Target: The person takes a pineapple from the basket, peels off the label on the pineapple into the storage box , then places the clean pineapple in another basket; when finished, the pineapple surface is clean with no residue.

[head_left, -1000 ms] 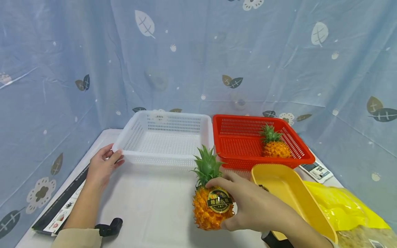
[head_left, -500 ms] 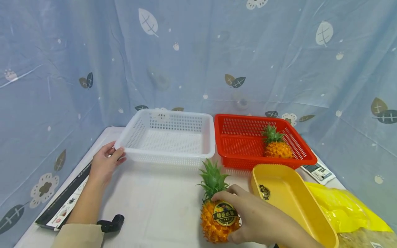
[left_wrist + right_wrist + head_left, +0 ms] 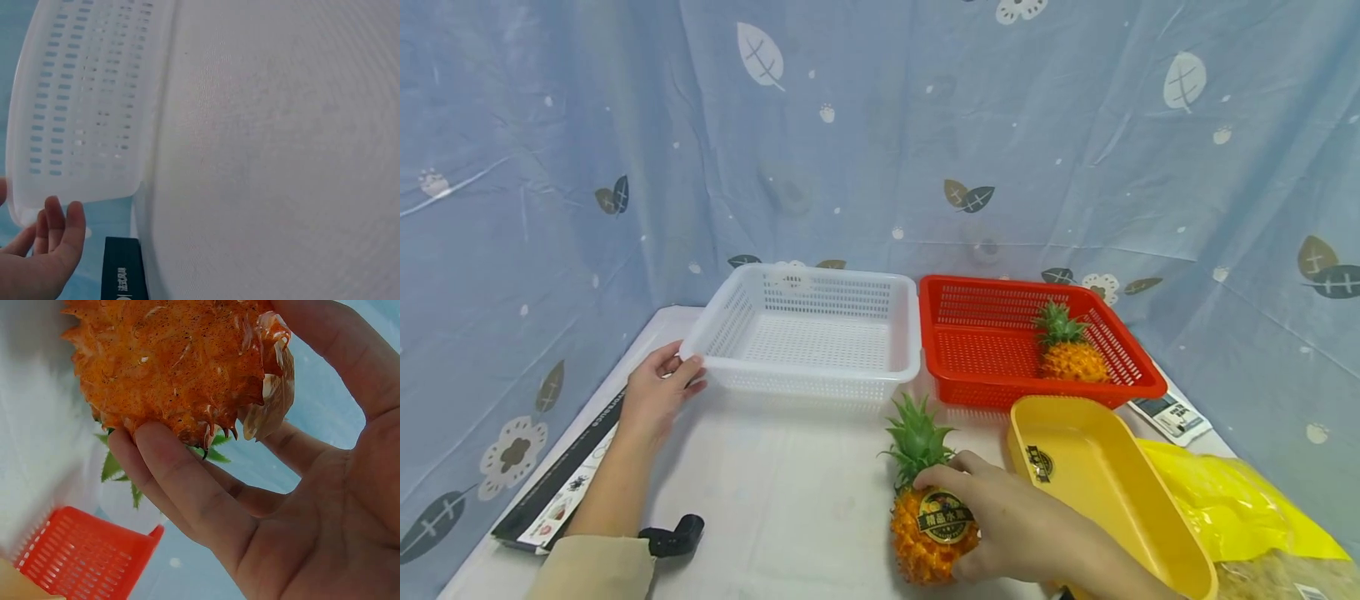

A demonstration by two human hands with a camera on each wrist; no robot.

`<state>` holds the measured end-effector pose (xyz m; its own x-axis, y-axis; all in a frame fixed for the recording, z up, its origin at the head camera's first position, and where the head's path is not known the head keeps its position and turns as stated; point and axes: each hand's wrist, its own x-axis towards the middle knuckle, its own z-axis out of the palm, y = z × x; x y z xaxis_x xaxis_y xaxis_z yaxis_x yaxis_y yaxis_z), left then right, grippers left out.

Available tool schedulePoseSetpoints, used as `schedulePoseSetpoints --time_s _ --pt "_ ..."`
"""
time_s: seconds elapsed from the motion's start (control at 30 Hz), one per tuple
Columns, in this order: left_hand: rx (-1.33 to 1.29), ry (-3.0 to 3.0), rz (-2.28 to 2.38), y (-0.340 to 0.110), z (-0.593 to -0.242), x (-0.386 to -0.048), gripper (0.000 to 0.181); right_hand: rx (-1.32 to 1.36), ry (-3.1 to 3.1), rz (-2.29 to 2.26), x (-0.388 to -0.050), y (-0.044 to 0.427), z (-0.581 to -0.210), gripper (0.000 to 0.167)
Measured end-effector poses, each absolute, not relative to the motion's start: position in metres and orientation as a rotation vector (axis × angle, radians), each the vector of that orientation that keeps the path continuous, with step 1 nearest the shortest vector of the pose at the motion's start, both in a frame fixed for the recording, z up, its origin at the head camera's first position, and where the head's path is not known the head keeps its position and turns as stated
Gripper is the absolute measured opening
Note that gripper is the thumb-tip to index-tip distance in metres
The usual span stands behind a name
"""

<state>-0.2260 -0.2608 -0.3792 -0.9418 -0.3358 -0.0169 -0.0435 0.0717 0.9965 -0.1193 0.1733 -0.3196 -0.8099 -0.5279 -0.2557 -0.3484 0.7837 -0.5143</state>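
Note:
My right hand grips a small orange pineapple with a green crown and a black-and-gold label, low over the front of the white table. In the right wrist view the fingers and thumb of the right hand lie around the pineapple's spiky body. With thumb and fingers my left hand holds the front left corner of a white basket, which has nothing in it. The left wrist view shows the left hand at that basket corner.
A red basket with another pineapple stands beside the white one. Nearer are a yellow tray and a yellow bag; a white packet lies behind. A long dark box lies along the left edge.
The pineapple in my right hand has moved toward the table's front and slightly right. My left hand has stayed at the white basket's corner. The view has shifted slightly.

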Motion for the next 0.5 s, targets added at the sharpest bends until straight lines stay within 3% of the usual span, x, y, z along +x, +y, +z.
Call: schedulePoseSetpoints --time_s 0.5 --pt "0.457 -2.163 -1.9 -0.2558 -0.3772 -0.2257 0.066 -0.73 2.52 -0.713 -0.1242 0.1793 -0.3183 0.072"
